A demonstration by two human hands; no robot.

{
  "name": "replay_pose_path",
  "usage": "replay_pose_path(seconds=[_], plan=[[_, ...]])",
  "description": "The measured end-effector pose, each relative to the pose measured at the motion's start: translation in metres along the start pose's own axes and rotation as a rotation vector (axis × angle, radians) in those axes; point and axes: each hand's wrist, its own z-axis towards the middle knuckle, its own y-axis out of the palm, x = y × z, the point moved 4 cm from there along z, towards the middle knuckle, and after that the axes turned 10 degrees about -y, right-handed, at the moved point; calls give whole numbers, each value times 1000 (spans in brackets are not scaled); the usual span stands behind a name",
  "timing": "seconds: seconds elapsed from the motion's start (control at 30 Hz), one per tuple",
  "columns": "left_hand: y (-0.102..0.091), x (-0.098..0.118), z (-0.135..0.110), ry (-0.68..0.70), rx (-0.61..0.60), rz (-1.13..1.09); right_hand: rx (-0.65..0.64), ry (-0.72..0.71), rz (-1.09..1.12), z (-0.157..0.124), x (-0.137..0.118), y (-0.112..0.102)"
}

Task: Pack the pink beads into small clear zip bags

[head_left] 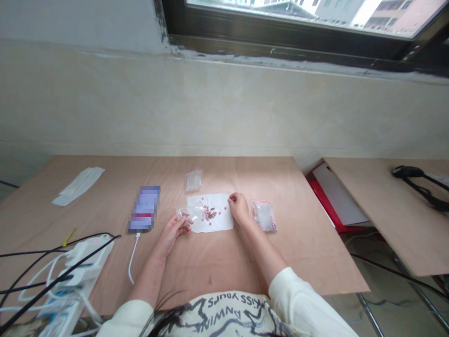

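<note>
A white sheet of paper [224, 224] lies flat on the wooden table, with several small pink and dark beads [210, 214] scattered over its middle. My left hand [173, 230] grips a clear plastic bag [191, 213] at the sheet's left side, and the bag's open-looking end overlaps the paper. At the sheet's right edge, my right hand [239, 207] is closed in a pinch; what its fingertips hold, if anything, is too small to tell. Just right of that hand rests a zip bag [264, 216] with pink beads in it. Another clear bag [194, 180] lies behind the paper.
Left of the paper is a phone [144, 208] on a white charging cable [132, 262]. A white mask-like item [79, 186] lies at the far left. A power strip [96, 248] with tangled cables fills the front left. Rightward, past a gap, stands another table [379, 206].
</note>
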Motion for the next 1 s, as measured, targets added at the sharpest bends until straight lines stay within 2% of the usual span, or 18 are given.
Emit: replay_pose_path(seconds=[0.33,0.47,0.53,0.67,0.73,0.87,1.0], plan=[[7,-1,-12,-18,17,8,-90,-62,44,-7,-15,24],[11,0,-17,-13,-7,7,-60,-70,62,-13,-24,17],[16,1,-18,-7,-26,13,-76,-57,161,-20,-31,13],[31,5,-19,26,-69,34,-245,47,501,-38,-41,18],[41,5,-20,36,-90,53,-285,96,614,-44,-44,18],[56,6,-27,48,-145,105,-252,104,708,-46,-45,10],[56,7,-32,34,-221,179,-219,47,676,-45,-46,-2]])
